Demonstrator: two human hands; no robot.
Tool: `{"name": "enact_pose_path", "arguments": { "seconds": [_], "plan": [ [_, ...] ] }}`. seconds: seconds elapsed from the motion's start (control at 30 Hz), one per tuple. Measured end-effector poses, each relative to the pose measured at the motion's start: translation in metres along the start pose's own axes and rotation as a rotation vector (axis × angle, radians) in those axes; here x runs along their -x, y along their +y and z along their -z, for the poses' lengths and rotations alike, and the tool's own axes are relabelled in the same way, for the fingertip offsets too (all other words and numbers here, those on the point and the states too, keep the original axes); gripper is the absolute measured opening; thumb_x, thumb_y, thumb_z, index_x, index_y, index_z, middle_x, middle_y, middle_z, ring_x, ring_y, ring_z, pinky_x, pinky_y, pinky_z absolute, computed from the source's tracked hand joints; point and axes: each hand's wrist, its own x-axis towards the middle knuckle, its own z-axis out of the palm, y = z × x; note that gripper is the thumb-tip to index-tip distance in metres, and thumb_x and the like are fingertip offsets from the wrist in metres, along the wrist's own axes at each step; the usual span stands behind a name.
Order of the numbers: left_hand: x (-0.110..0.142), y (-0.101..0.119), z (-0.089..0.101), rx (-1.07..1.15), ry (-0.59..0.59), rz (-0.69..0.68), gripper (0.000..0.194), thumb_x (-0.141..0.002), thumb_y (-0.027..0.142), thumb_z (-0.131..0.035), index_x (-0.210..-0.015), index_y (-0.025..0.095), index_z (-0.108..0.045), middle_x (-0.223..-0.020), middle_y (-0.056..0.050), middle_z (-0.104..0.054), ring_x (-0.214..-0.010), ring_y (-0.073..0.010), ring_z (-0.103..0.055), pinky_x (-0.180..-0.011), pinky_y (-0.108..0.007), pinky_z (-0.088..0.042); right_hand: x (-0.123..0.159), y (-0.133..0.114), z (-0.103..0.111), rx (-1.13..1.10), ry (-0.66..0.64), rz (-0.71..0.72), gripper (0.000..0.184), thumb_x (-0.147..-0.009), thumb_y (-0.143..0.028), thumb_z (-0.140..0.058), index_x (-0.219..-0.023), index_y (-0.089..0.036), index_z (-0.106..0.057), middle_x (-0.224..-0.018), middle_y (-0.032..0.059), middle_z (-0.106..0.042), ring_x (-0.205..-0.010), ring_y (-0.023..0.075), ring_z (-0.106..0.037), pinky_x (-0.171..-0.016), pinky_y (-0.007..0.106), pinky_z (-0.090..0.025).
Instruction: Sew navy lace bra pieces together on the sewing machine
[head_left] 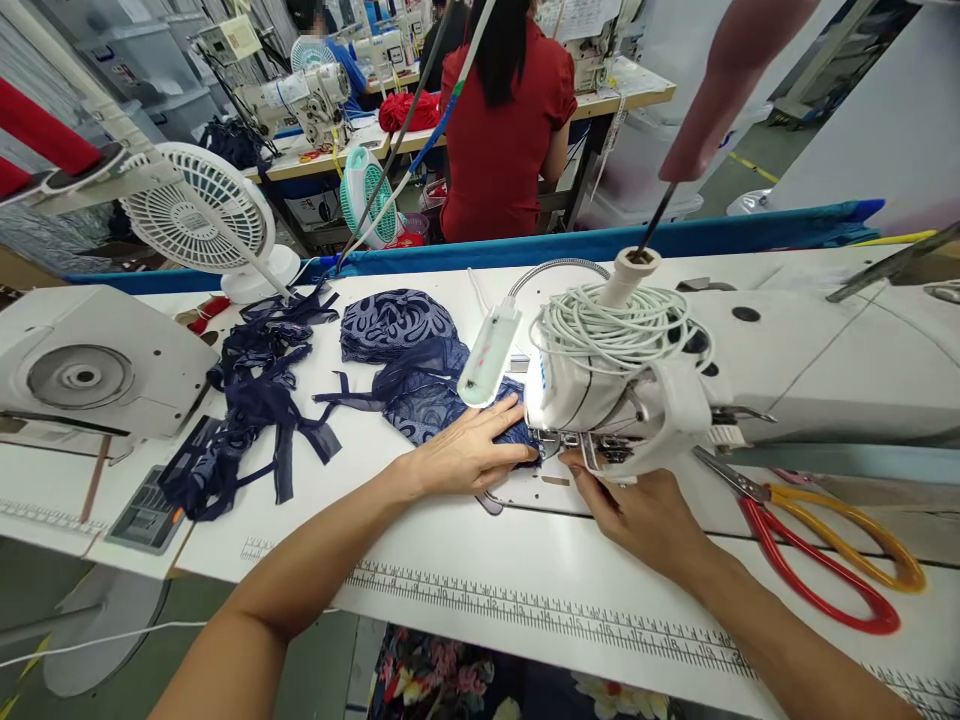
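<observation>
My left hand (476,445) lies flat, fingers stretched out, on a navy lace piece (424,395) with thin dark straps. The edge of that piece runs under the presser foot (592,448) of a white sewing machine (577,395). Close in front of the foot, on the right, my right hand (645,515) has its thumb and fingers brought together; the machine head partly covers them, and what they pinch is hidden. Behind the lace piece rests a second folded navy lace piece (397,325). A small lamp (489,355) on a bendable neck hangs over the cloth.
Scissors (817,540) with red and orange handles lie right of my right hand. A tangle of navy strips (262,400) is at left, near a white fan (199,210) and a calculator (154,510). A ruler strip (525,600) lines the front edge. A person in red (506,130) sits beyond.
</observation>
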Motion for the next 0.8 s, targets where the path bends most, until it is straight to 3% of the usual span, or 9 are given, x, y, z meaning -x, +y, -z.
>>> {"name": "enact_pose_path", "arguments": {
  "seconds": [0.17,0.27,0.37,0.5,0.63,0.8],
  "plan": [
    [0.011,0.017,-0.008,-0.115,0.147,0.006,0.028,-0.093,0.015,-0.047,-0.118,0.016,-0.061,-0.123,-0.012,-0.062,-0.121,-0.0242,-0.053,-0.114,-0.054,-0.030,0.003,-0.002,-0.003,-0.048,0.067,-0.021,0.026,-0.091,-0.012,-0.043,-0.083,-0.017,-0.067,-0.052,-0.0014,-0.051,-0.044,0.0089,-0.033,-0.045,0.026,-0.023],
    [0.013,0.022,-0.012,-0.143,0.185,0.001,0.025,-0.095,0.022,-0.049,-0.115,0.015,-0.062,-0.108,-0.008,-0.068,-0.103,-0.0193,-0.060,-0.116,-0.050,-0.031,0.001,-0.004,-0.001,-0.057,0.053,-0.024,0.025,-0.092,-0.020,-0.046,-0.088,-0.018,-0.070,-0.059,0.0016,-0.060,-0.045,0.0090,-0.039,-0.046,0.026,-0.027],
    [0.010,0.021,-0.017,-0.175,0.224,-0.007,0.021,-0.095,0.017,-0.048,-0.106,0.017,-0.065,-0.100,-0.005,-0.070,-0.092,-0.0158,-0.062,-0.112,-0.045,-0.038,-0.006,-0.005,0.004,-0.048,-0.013,0.045,0.030,-0.095,-0.019,-0.042,-0.093,-0.019,-0.071,-0.069,0.0051,-0.067,-0.053,0.0118,-0.050,-0.047,0.027,-0.028],
    [0.009,0.019,-0.022,-0.185,0.300,-0.024,0.019,-0.093,0.013,-0.050,-0.102,0.016,-0.066,-0.095,-0.004,-0.071,-0.088,-0.0143,-0.062,-0.110,-0.043,-0.041,-0.011,-0.010,0.005,-0.046,-0.044,0.120,0.033,-0.095,-0.015,-0.040,-0.108,-0.021,-0.070,-0.092,0.0050,-0.074,-0.064,0.0140,-0.058,-0.053,0.027,-0.034],
    [0.011,0.020,-0.023,-0.171,0.276,-0.012,0.019,-0.092,0.010,-0.050,-0.103,0.015,-0.065,-0.096,-0.004,-0.070,-0.090,-0.0139,-0.062,-0.110,-0.043,-0.041,-0.007,-0.017,0.001,-0.020,-0.013,0.083,0.034,-0.095,-0.015,-0.042,-0.116,-0.020,-0.068,-0.094,0.0064,-0.074,-0.070,0.0157,-0.063,-0.059,0.027,-0.041],
    [0.011,0.020,-0.021,-0.188,0.279,-0.009,0.021,-0.094,0.009,-0.047,-0.101,0.017,-0.065,-0.091,-0.002,-0.069,-0.086,-0.0131,-0.061,-0.114,-0.047,-0.035,-0.001,-0.012,-0.005,0.074,-0.089,0.157,0.035,-0.090,-0.008,-0.046,-0.110,-0.021,-0.071,-0.097,0.0079,-0.074,-0.073,0.0148,-0.063,-0.052,0.026,-0.039]
  ]
}}
